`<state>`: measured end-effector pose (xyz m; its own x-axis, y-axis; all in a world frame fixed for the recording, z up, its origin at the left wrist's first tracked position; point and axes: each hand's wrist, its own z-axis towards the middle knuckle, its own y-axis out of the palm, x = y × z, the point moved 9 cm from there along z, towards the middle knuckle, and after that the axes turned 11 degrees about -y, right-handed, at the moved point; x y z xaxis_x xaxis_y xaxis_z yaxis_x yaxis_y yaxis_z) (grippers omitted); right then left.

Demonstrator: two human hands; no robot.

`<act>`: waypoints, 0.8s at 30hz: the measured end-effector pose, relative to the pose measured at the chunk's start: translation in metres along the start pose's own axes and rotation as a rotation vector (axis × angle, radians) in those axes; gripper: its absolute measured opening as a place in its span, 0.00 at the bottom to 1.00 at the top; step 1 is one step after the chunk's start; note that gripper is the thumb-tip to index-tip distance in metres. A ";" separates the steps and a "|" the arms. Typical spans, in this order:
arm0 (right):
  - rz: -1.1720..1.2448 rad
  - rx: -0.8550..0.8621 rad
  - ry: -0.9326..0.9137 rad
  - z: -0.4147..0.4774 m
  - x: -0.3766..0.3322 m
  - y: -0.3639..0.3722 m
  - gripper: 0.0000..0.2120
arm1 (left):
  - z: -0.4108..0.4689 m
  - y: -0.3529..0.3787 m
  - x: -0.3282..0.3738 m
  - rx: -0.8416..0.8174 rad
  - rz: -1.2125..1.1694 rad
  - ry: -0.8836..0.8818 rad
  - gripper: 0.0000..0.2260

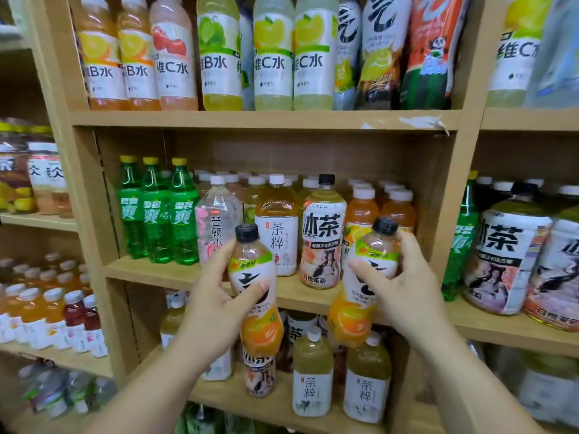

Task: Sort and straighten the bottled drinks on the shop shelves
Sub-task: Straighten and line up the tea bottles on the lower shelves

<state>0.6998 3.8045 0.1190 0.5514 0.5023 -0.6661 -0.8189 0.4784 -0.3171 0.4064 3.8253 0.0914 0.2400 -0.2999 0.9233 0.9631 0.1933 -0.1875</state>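
Note:
My left hand point(216, 296) grips a black-capped bottle with a white and orange label point(257, 308), upright, in front of the middle shelf point(156, 272). My right hand point(404, 283) grips a matching black-capped orange-label bottle point(363, 296), tilted slightly right. Both bottles are held in the air before the shelf edge. Behind them on the middle shelf stand a tall iced-tea bottle point(322, 233), an amber tea bottle point(277, 227) and a clear pink-label bottle point(216, 223).
Three green soda bottles point(156, 211) stand at the middle shelf's left. The top shelf point(250, 119) carries vitamin-water bottles and leaning bottles at right. The lower shelf holds green tea bottles point(311, 374). Neighbouring shelf units on both sides are full of drinks.

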 end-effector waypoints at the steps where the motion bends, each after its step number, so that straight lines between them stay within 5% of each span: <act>1: -0.018 0.030 0.001 0.004 -0.001 -0.007 0.26 | 0.005 0.003 0.002 -0.013 0.008 0.001 0.36; 8: -0.217 0.075 0.035 0.033 0.005 -0.031 0.36 | 0.033 0.032 0.023 -0.008 0.049 0.095 0.31; 24: -0.382 0.004 0.018 0.054 0.027 -0.005 0.39 | 0.086 0.050 0.028 0.081 0.266 0.093 0.34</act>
<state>0.7269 3.8549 0.1392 0.8139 0.2746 -0.5120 -0.5541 0.6317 -0.5421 0.4504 3.9072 0.1371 0.4962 -0.3126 0.8099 0.8530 0.3495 -0.3877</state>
